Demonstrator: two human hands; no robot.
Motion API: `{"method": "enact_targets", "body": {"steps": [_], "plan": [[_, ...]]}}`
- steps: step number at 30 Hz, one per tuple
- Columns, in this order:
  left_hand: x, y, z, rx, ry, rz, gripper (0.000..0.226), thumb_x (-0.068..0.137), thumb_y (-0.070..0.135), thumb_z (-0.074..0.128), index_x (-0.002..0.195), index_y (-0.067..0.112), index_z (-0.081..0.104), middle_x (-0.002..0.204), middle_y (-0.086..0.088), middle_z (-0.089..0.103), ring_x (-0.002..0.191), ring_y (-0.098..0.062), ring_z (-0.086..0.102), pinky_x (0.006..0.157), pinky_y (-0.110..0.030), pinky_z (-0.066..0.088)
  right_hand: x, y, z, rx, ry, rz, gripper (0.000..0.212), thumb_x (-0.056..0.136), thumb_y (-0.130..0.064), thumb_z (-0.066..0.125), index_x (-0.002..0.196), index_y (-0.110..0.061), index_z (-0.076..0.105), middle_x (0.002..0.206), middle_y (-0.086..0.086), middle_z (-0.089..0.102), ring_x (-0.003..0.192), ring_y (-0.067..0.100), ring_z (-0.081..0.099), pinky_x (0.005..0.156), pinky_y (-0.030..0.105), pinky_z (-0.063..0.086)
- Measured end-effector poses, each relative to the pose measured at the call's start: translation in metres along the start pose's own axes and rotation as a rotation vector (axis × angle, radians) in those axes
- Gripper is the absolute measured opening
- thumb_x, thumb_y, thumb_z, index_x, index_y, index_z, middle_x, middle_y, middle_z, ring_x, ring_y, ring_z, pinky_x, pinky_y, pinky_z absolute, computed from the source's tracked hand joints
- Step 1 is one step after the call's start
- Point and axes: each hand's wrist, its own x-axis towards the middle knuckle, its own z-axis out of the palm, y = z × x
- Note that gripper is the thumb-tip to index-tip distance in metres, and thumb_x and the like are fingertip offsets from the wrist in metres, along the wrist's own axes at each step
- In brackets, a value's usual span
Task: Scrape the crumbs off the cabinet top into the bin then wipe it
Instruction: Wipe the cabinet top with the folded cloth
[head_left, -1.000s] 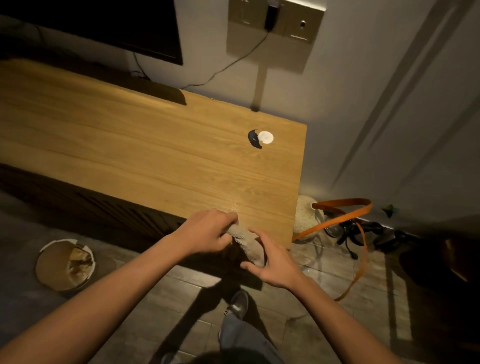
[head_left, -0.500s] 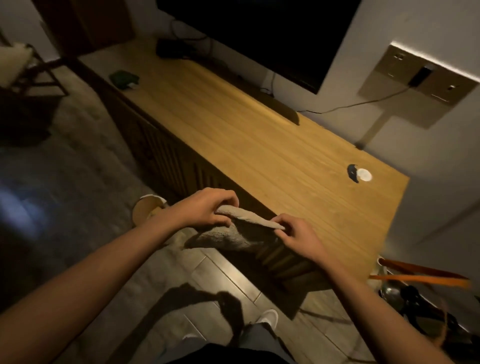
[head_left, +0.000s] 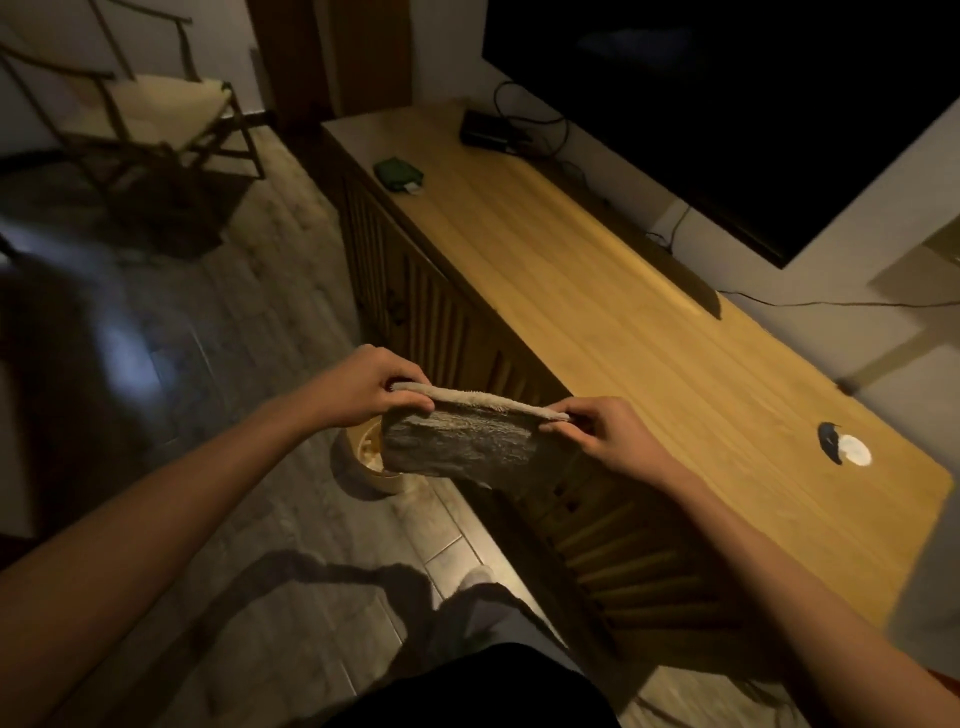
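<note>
A grey cloth (head_left: 460, 441) is being held stretched by its top edge, pinched in the fingers of the left hand (head_left: 363, 387) and the right hand (head_left: 610, 434), in the air in front of the wooden cabinet top (head_left: 649, 322). A round bin (head_left: 363, 457) is being partly hidden behind the cloth, on the floor (head_left: 234, 364).

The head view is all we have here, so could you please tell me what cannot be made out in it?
- Bin: the cloth, held by the left hand and right hand, hides most of it.
- Crumbs on the cabinet top: too small and dim to tell.
- Small green object: too dim to identify.
- TV: cut off by the top edge.
</note>
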Motion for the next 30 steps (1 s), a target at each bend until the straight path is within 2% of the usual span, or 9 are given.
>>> {"method": "enact_targets", "body": {"steps": [3, 8, 13, 15, 17, 20, 24, 26, 30], "plan": [[0.013, -0.031, -0.026, 0.012, 0.012, 0.014, 0.023, 0.087, 0.048, 0.065, 0.100, 0.033, 0.077, 0.088, 0.018, 0.073, 0.084, 0.000, 0.066, 0.068, -0.021, 0.047, 0.046, 0.003, -0.001, 0.012, -0.019, -0.028, 0.019, 0.095, -0.019, 0.069, 0.113, -0.018, 0.076, 0.104, -0.005, 0.077, 0.093, 0.012, 0.071, 0.084, 0.044, 0.056], [0.064, -0.096, -0.067, 0.080, 0.003, 0.009, 0.043, 0.086, 0.068, 0.050, 0.096, 0.035, 0.076, 0.085, 0.013, 0.073, 0.080, -0.007, 0.066, 0.070, -0.041, 0.053, 0.144, 0.021, -0.001, 0.043, -0.060, -0.034, 0.025, 0.091, -0.034, 0.069, 0.109, -0.019, 0.078, 0.103, -0.011, 0.077, 0.094, 0.002, 0.070, 0.083, 0.032, 0.056], [0.128, -0.152, -0.121, 0.050, 0.015, 0.002, 0.052, 0.079, 0.080, 0.047, 0.099, 0.041, 0.075, 0.079, 0.027, 0.069, 0.074, 0.003, 0.063, 0.060, -0.021, 0.046, 0.243, 0.038, -0.006, 0.087, -0.063, -0.004, 0.033, 0.084, -0.051, 0.064, 0.105, -0.029, 0.077, 0.090, -0.024, 0.071, 0.084, -0.009, 0.064, 0.069, 0.010, 0.046], [0.154, -0.166, -0.144, -0.012, -0.030, -0.019, 0.043, 0.081, 0.071, 0.055, 0.102, 0.039, 0.074, 0.075, 0.031, 0.068, 0.064, 0.004, 0.065, 0.057, -0.013, 0.046, 0.276, 0.043, -0.011, 0.115, -0.057, 0.018, 0.033, 0.084, -0.052, 0.064, 0.106, -0.030, 0.077, 0.089, -0.025, 0.071, 0.082, -0.009, 0.064, 0.066, 0.009, 0.045], [0.185, -0.183, -0.164, -0.052, -0.026, -0.051, 0.028, 0.086, 0.049, 0.066, 0.104, 0.030, 0.076, 0.073, 0.033, 0.068, 0.057, 0.000, 0.067, 0.054, -0.012, 0.048, 0.310, 0.048, -0.018, 0.129, -0.045, 0.035, 0.031, 0.085, -0.052, 0.065, 0.106, -0.033, 0.077, 0.091, -0.022, 0.074, 0.081, -0.003, 0.067, 0.064, 0.015, 0.049], [0.229, -0.203, -0.186, -0.037, -0.001, -0.050, 0.020, 0.088, 0.030, 0.071, 0.106, 0.025, 0.078, 0.076, 0.034, 0.069, 0.065, 0.002, 0.069, 0.059, -0.012, 0.049, 0.356, 0.054, -0.033, 0.130, -0.008, 0.078, 0.026, 0.086, -0.051, 0.065, 0.105, -0.036, 0.076, 0.087, -0.018, 0.076, 0.072, 0.001, 0.068, 0.058, 0.020, 0.051], [0.293, -0.235, -0.216, 0.039, 0.067, -0.046, 0.023, 0.086, 0.035, 0.071, 0.108, 0.030, 0.076, 0.092, 0.017, 0.076, 0.083, 0.008, 0.066, 0.071, -0.019, 0.053, 0.409, 0.069, -0.051, 0.226, 0.063, 0.189, 0.019, 0.088, -0.046, 0.070, 0.099, -0.033, 0.078, 0.080, -0.010, 0.077, 0.048, 0.013, 0.065, 0.048, 0.021, 0.050], [0.328, -0.250, -0.233, 0.064, 0.108, -0.020, 0.026, 0.085, 0.038, 0.071, 0.109, 0.029, 0.076, 0.096, 0.015, 0.076, 0.087, 0.010, 0.065, 0.075, -0.014, 0.052, 0.436, 0.074, -0.060, 0.280, 0.106, 0.228, 0.020, 0.085, -0.048, 0.070, 0.095, -0.033, 0.078, 0.079, -0.007, 0.077, 0.051, 0.016, 0.069, 0.052, 0.022, 0.054], [0.409, -0.275, -0.276, 0.074, 0.115, 0.061, 0.029, 0.084, 0.039, 0.071, 0.109, 0.024, 0.076, 0.097, 0.009, 0.077, 0.088, 0.005, 0.067, 0.076, -0.017, 0.054, 0.495, 0.086, -0.082, 0.290, 0.222, 0.292, 0.008, 0.086, -0.046, 0.069, 0.092, -0.042, 0.072, 0.075, -0.017, 0.075, 0.055, 0.009, 0.070, 0.053, 0.017, 0.054]]}}
